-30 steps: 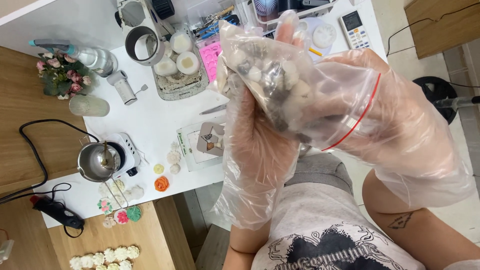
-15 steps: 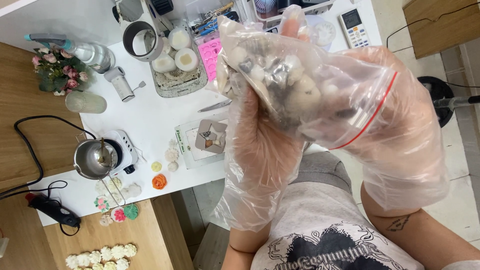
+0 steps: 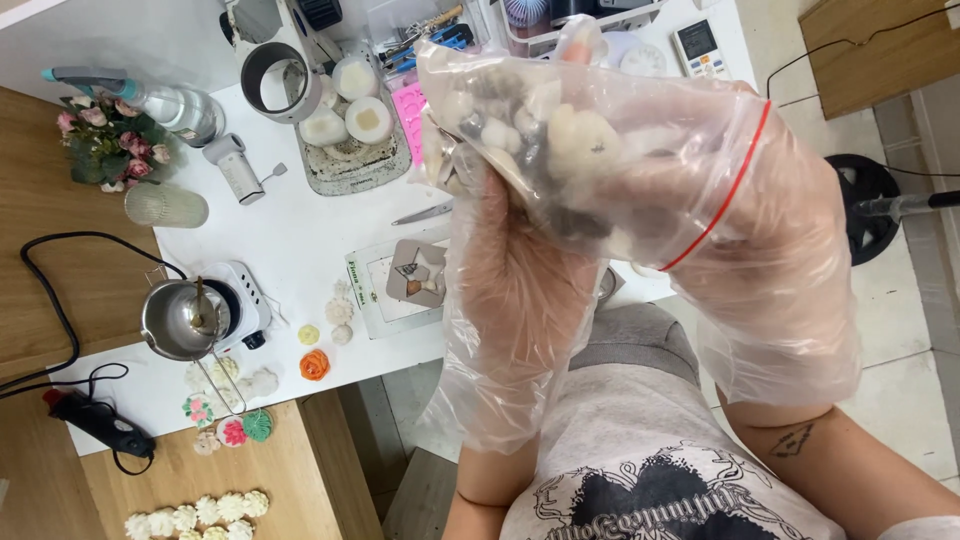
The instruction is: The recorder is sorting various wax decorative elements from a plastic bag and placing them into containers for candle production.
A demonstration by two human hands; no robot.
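Observation:
Both my hands wear loose clear plastic gloves and are raised close to the camera. My left hand (image 3: pixel 515 290) grips the bunched lower end of a clear zip bag (image 3: pixel 610 150) with a red seal line. The bag holds several small pale and dark pieces, pebble-like in shape. My right hand (image 3: pixel 790 260) supports the bag from the right side, its fingers wrapped around the bag's open end. The bag hangs above my lap, in front of the white table (image 3: pixel 300 240).
On the table are a metal pot on a small white hotplate (image 3: pixel 190 315), a tray with round white blocks (image 3: pixel 355 130), a flower bouquet (image 3: pixel 105 140), a square mould on a card (image 3: pixel 415 272), small flower-shaped pieces (image 3: pixel 315 362), and a black corded tool (image 3: pixel 100 425).
The bag and both hands have shifted slightly right and up; the pieces inside have tumbled about, with a large pale piece now near the top.

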